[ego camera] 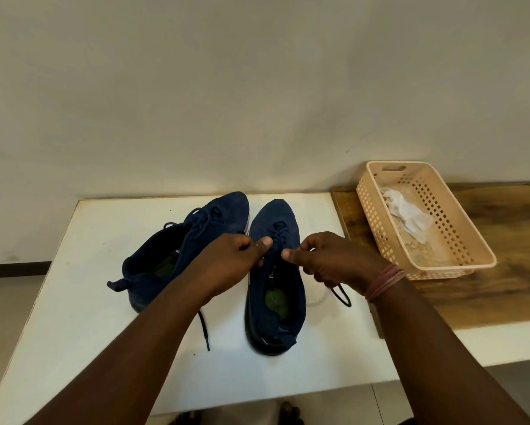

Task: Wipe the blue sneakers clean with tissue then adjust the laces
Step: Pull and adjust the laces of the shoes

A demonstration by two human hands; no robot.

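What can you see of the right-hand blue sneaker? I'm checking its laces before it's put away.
The right-hand sneaker is dark blue, suede-like, with a dark sole and a green insole patch. It stands upright on the white table, toe toward the wall, beside its pair. Both hands work its laces: the left hand and right hand each pinch a dark lace, whose ends trail onto the table.

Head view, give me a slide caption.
Both hands pinch the right sneaker's laces; used tissue lies in the basket.
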